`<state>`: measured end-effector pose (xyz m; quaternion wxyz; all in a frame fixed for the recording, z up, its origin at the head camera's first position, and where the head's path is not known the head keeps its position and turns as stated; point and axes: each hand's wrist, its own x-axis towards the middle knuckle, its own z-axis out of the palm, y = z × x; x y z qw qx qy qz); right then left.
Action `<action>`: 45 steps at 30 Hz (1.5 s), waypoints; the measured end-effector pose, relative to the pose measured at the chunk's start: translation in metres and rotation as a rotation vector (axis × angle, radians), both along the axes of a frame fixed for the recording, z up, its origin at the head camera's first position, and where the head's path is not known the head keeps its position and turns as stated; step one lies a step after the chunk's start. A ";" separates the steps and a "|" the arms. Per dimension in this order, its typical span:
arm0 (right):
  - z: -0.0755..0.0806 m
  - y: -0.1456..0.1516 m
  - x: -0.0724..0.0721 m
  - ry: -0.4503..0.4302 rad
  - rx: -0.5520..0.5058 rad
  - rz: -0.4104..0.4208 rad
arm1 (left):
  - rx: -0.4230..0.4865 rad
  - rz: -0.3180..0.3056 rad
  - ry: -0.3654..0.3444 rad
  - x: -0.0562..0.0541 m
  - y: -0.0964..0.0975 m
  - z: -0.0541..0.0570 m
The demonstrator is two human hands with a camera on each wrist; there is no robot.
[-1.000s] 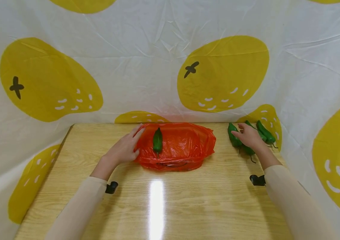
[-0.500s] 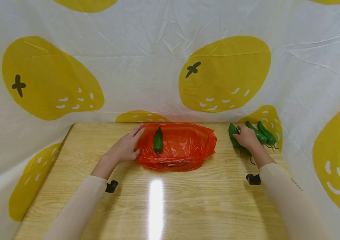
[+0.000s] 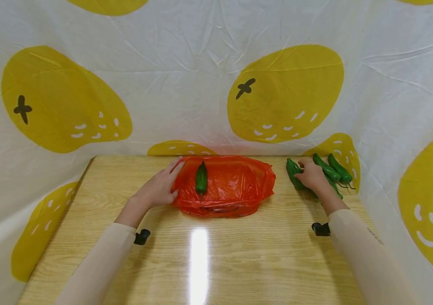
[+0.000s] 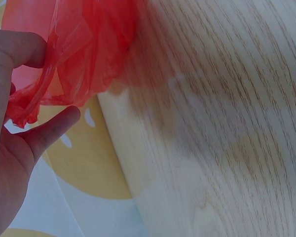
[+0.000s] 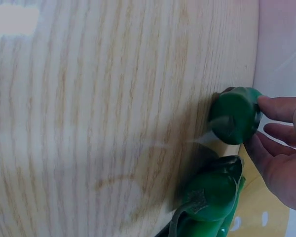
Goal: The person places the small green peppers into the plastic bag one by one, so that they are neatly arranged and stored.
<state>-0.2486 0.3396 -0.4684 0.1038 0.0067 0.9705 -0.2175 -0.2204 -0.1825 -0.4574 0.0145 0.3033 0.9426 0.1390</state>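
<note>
A red plastic bag [image 3: 227,186] lies spread out at the back middle of the table in the head view, one green chili pepper [image 3: 201,180] on it. My left hand [image 3: 159,186] holds the bag's left edge, and the left wrist view has the crumpled plastic [image 4: 89,49] between thumb and fingers. At the back right, my right hand [image 3: 313,176] pinches another green pepper [image 3: 293,171] between thumb and fingertips. The right wrist view shows that pepper [image 5: 234,116] end-on, its stem blurred. Other green peppers [image 3: 327,168] lie beside and partly under this hand.
A wooden table [image 3: 239,254] extends toward me, with a bright light reflection [image 3: 199,262] on it. White cloth with yellow fruit prints [image 3: 285,93] stands behind the table and along both sides. The peppers at the right lie close to that cloth.
My right hand has come down on the peppers and taken hold of one, shifting it slightly left, apart from the others. The left hand and bag stay in place.
</note>
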 end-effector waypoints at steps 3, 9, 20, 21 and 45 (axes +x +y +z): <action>0.000 -0.001 0.002 0.000 -0.015 0.007 | 0.002 0.001 -0.004 0.000 0.000 0.001; -0.002 -0.003 0.009 -0.024 -0.050 -0.007 | 0.003 -0.001 -0.003 0.001 0.000 0.002; -0.010 -0.003 0.012 -0.026 -0.070 -0.036 | -0.003 -0.003 0.001 0.000 0.001 0.001; -0.010 -0.003 0.012 -0.024 -0.073 -0.038 | -0.005 -0.003 0.000 0.000 0.001 0.001; 0.045 -0.011 0.036 -0.006 -0.343 -0.047 | -0.001 -0.009 0.020 0.001 0.002 0.004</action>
